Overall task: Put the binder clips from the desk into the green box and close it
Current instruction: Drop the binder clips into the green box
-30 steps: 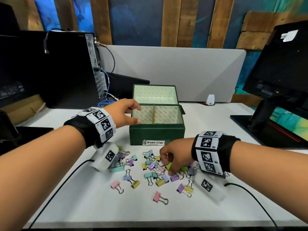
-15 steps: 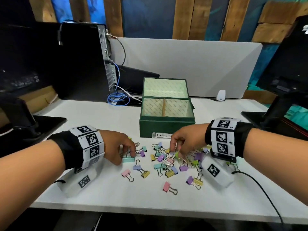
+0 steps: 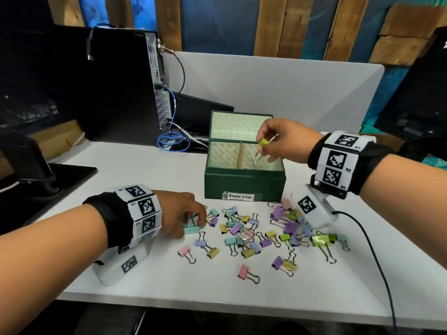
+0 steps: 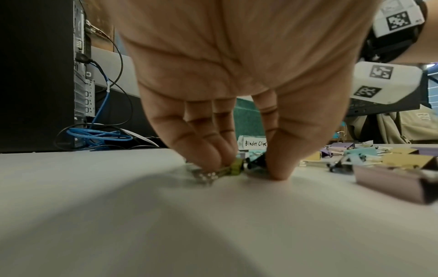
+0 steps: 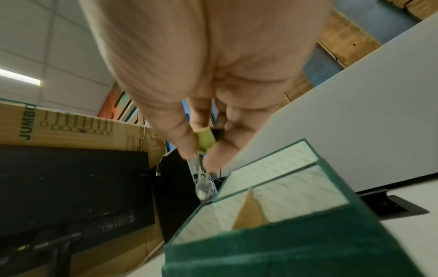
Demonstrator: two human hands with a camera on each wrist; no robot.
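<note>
The green box (image 3: 244, 184) stands open mid-desk, lid upright behind it, a wooden divider (image 3: 239, 155) splitting its inside. Above its right compartment my right hand (image 3: 262, 143) pinches a yellow-green binder clip (image 3: 263, 142), wire handles hanging down. The right wrist view shows that clip (image 5: 205, 140) between thumb and fingers of the right hand (image 5: 203, 150), over the box (image 5: 284, 243). Several pastel clips (image 3: 254, 233) lie scattered before the box. At the pile's left edge my left hand (image 3: 193, 221) is down on the desk. Its fingertips (image 4: 213, 159) and thumb pinch a yellow-green clip (image 4: 237, 167).
A black computer tower (image 3: 121, 88) and coiled blue cable (image 3: 173, 141) sit back left. A monitor base (image 3: 36, 170) is at left, another monitor (image 3: 411, 105) at right. A grey partition (image 3: 278, 93) runs behind the box. A black cable (image 3: 377, 250) trails across the right desk.
My right hand rose from the pile with the yellow-green clip and now hangs over the box. My left hand came down from the box rim to the pile's left edge.
</note>
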